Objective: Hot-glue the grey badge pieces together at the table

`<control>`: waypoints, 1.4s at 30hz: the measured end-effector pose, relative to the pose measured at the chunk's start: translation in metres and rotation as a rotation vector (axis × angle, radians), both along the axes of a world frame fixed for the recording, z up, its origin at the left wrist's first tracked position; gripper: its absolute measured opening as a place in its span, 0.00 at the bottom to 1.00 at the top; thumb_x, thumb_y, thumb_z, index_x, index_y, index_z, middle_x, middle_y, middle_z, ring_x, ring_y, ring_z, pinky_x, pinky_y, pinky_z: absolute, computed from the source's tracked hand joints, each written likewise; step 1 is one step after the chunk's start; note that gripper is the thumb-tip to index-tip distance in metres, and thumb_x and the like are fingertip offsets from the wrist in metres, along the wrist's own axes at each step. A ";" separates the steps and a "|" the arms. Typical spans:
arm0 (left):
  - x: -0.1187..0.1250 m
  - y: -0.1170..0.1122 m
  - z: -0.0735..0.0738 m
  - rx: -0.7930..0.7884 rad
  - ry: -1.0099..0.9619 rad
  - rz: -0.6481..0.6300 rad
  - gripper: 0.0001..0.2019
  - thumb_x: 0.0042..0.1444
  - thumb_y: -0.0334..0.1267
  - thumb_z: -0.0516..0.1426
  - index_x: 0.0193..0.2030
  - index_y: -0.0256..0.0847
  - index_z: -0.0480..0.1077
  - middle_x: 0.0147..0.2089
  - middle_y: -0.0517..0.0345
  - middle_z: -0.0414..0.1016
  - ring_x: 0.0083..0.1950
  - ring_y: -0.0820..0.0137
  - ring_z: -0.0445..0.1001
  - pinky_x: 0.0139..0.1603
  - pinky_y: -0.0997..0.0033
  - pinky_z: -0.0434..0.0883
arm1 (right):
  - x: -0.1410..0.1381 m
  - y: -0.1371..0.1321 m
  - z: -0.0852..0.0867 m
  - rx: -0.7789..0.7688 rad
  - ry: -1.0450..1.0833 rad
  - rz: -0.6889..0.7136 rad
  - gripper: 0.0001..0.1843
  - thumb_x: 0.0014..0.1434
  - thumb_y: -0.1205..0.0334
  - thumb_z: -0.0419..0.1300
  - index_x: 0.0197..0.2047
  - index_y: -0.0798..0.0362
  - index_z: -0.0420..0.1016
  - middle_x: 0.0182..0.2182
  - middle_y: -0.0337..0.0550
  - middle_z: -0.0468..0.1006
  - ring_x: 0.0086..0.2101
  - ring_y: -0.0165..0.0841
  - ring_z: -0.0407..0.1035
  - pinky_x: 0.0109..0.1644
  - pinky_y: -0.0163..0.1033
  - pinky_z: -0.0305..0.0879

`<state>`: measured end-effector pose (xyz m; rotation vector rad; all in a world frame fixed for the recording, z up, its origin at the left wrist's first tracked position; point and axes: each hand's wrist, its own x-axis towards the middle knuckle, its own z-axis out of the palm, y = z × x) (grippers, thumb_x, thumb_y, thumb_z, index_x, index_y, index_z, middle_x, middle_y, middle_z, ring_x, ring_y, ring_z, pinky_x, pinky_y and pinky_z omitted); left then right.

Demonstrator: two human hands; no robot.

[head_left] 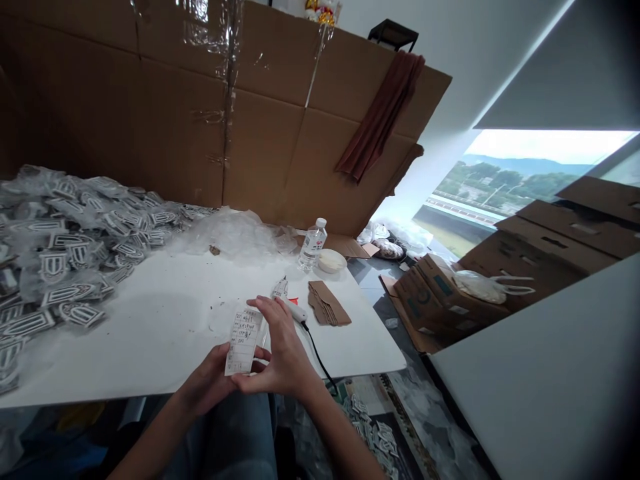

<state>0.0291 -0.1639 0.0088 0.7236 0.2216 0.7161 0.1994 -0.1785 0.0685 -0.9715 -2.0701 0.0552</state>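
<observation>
A white paper slip (243,341) with a printed grid and handwriting stands tilted above the front edge of the table, facing me. My left hand (213,373) grips it at its lower left side, fingers partly behind it. Around its right side curves my right hand (283,347), thumb at the bottom corner and index finger at the top. Something clear, perhaps plastic, shows behind the slip; I cannot make out what it is. Just beyond my right hand lies a white corded tool (299,312), partly hidden by the fingers, with a black cord running off the table edge.
Many bagged black-and-white striped pieces (75,247) heap up on the left of the white table (165,320). Clear plastic bags (233,233), a water bottle (313,245), a white bowl (332,261) and folded cardboard (327,303) lie farther back. A tall cardboard wall (175,127) stands behind.
</observation>
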 end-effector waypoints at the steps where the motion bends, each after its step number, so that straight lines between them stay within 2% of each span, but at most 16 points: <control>1: -0.001 -0.001 0.000 -0.002 -0.004 -0.007 0.25 0.61 0.52 0.52 0.52 0.31 0.73 0.51 0.40 0.73 0.55 0.54 0.70 0.60 0.56 0.61 | -0.001 -0.001 0.000 0.004 0.001 0.004 0.59 0.39 0.46 0.70 0.68 0.50 0.43 0.59 0.53 0.63 0.60 0.47 0.57 0.67 0.59 0.40; 7: -0.006 -0.001 0.000 0.013 -0.005 -0.017 0.25 0.60 0.53 0.52 0.50 0.30 0.74 0.52 0.39 0.72 0.55 0.51 0.70 0.59 0.51 0.62 | -0.005 -0.003 0.001 0.039 0.021 0.028 0.59 0.40 0.50 0.69 0.68 0.47 0.40 0.58 0.52 0.63 0.61 0.48 0.55 0.67 0.60 0.39; 14: -0.008 -0.003 -0.004 0.021 0.016 -0.023 0.25 0.61 0.51 0.52 0.49 0.30 0.74 0.51 0.38 0.72 0.55 0.50 0.70 0.58 0.50 0.63 | -0.008 -0.007 0.001 0.037 0.026 0.046 0.58 0.40 0.51 0.69 0.68 0.47 0.40 0.58 0.52 0.64 0.61 0.48 0.55 0.66 0.60 0.40; 19: -0.007 -0.005 0.001 0.015 -0.003 -0.034 0.24 0.59 0.51 0.54 0.49 0.29 0.74 0.51 0.38 0.73 0.54 0.50 0.71 0.58 0.50 0.63 | -0.007 -0.009 0.000 0.027 0.024 0.048 0.58 0.40 0.53 0.68 0.68 0.48 0.41 0.58 0.52 0.64 0.61 0.47 0.55 0.67 0.60 0.39; 29: -0.006 -0.008 0.008 0.003 0.014 -0.043 0.24 0.58 0.52 0.55 0.49 0.32 0.74 0.51 0.40 0.73 0.53 0.51 0.71 0.57 0.52 0.64 | -0.006 -0.009 -0.002 0.044 0.016 0.042 0.58 0.40 0.53 0.68 0.67 0.47 0.39 0.56 0.51 0.65 0.60 0.48 0.57 0.66 0.60 0.42; 42: -0.005 -0.007 0.004 -0.012 0.050 -0.033 0.23 0.61 0.50 0.52 0.49 0.31 0.74 0.52 0.39 0.71 0.52 0.52 0.70 0.53 0.54 0.66 | -0.002 -0.017 0.003 0.045 0.062 0.023 0.55 0.39 0.56 0.67 0.66 0.47 0.42 0.55 0.50 0.66 0.59 0.47 0.59 0.67 0.59 0.40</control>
